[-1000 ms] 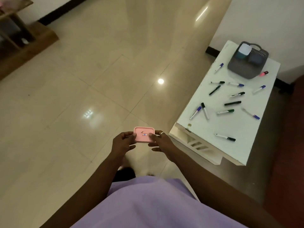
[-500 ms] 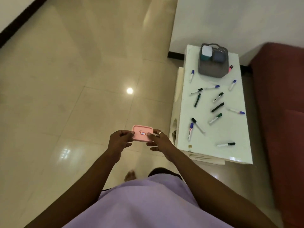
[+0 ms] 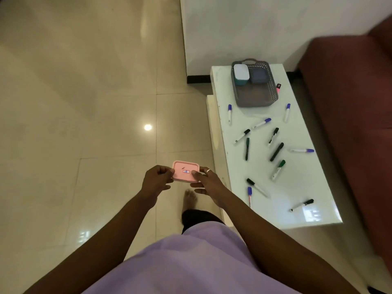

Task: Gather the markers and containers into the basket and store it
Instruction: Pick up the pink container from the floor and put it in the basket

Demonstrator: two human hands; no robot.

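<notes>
A small pink container [image 3: 185,171] with a lid is held between both hands over the floor, left of the table. My left hand [image 3: 156,181] grips its left end and my right hand [image 3: 206,181] its right end. A grey basket [image 3: 254,98] stands at the far end of the white table [image 3: 297,187]. Inside it sit a white-lidded teal container [image 3: 241,74] and a dark blue container [image 3: 258,76]. Several markers [image 3: 276,151] with blue, black and green caps lie scattered on the table. A pink marker [image 3: 278,88] lies beside the basket's right wall.
A dark red sofa [image 3: 356,115] runs along the table's right side. A white wall [image 3: 244,28] stands behind the table. Glossy beige floor tiles [image 3: 84,124] spread to the left. My bare foot [image 3: 190,200] is on the floor beside the table's near corner.
The view has swung toward the table, which now lies closer and more lengthwise ahead on the right. Both hands have kept their hold on the pink container.
</notes>
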